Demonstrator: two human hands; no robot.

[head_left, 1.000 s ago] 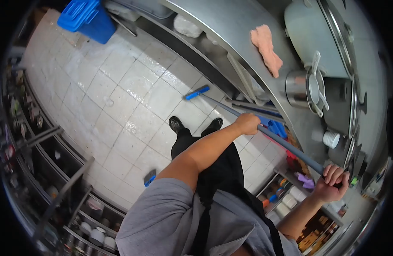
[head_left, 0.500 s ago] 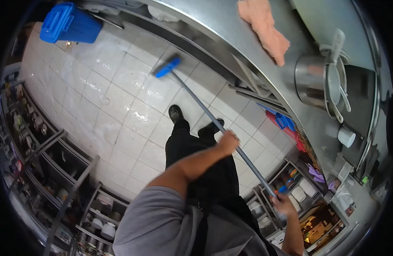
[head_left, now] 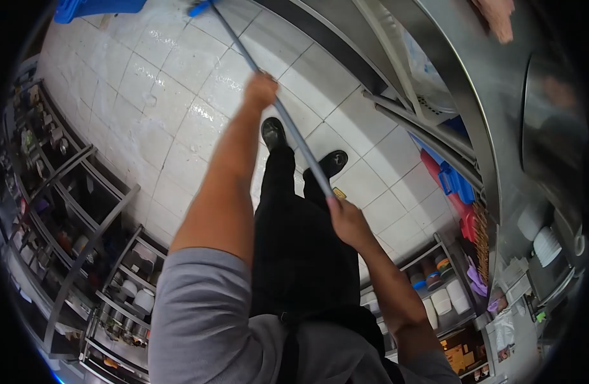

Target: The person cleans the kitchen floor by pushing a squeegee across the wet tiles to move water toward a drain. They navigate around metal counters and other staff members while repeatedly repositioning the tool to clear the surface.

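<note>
**Scrubbing a wet tile floor, two-handed grip on the handle**

Gripping is divided between two points on the handle (head_left: 288,125). The left hand (head_left: 261,89) is closed around the shaft well forward, arm fully extended. The right hand (head_left: 346,219) is closed around the near end, close to the body. The handle runs diagonally away from the person, up and to the left.

The brush head (head_left: 201,8) is seen only in part at the top edge of the view; it appears to lie on the floor (head_left: 179,96), just beside a blue bin (head_left: 96,8). Bristle contact cannot be confirmed.

The tiles are noted as wet and glossy, with foam or water lying left of the shoes (head_left: 304,148). A steel counter (head_left: 474,109) runs along the right; wire shelving (head_left: 83,211) stands on the left.

Judgement on technique:
- Downward pressure is best applied through the forward hand, steering through the rear one.
- At full reach, leverage is judged poor; shorter strokes would probably scrub harder.
- Feet should be kept planted flat, as the surface is likely slippery.
- The stroke should be kept clear of the bin and the counter base.
</note>
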